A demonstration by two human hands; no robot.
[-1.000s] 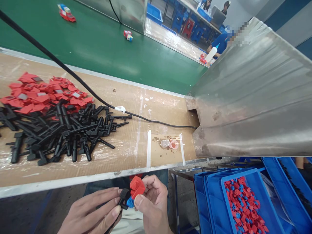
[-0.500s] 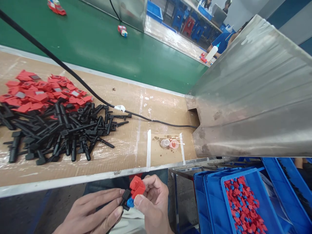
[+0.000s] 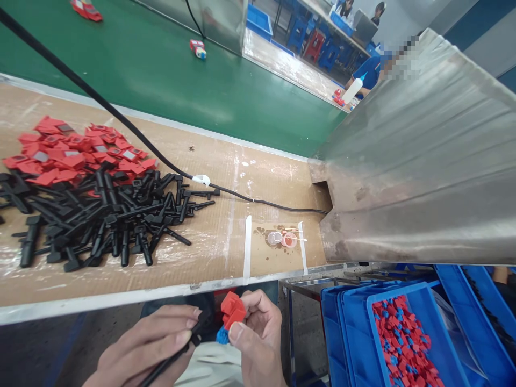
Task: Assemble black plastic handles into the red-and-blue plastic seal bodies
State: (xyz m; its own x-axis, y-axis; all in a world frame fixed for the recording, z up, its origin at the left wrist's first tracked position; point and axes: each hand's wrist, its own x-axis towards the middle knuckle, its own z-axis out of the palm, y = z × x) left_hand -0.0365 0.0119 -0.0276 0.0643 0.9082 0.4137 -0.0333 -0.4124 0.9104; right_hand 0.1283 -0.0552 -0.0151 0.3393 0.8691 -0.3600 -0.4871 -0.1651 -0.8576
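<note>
Below the table's front edge, my left hand (image 3: pixel 151 346) is closed on a black plastic stick-like part (image 3: pixel 167 363), its long shaft running down along the palm. Beside it, my right hand (image 3: pixel 258 338) pinches a small red and blue plastic part (image 3: pixel 233 312) between thumb and fingers, red blocks on top and a blue piece below. A narrow gap separates the two parts. On the table to the left lie a heap of black plastic parts (image 3: pixel 121 215) like the held one and, behind it, a pile of red plastic pieces (image 3: pixel 68 150).
A black cable (image 3: pixel 100 105) crosses the cardboard-topped table. Two small wet cups (image 3: pixel 288 239) with sticks stand between tape strips. Red-and-white toys (image 3: pixel 198 49) lie on the green belt (image 3: pixel 226 102). A metal panel (image 3: pixel 403 161) rises at right, above blue bins (image 3: pixel 437 328).
The black part has come away from the red and blue part and been turned, so its shaft points down-left. My right hand has shifted slightly right. The toys on the belt sit slightly further left.
</note>
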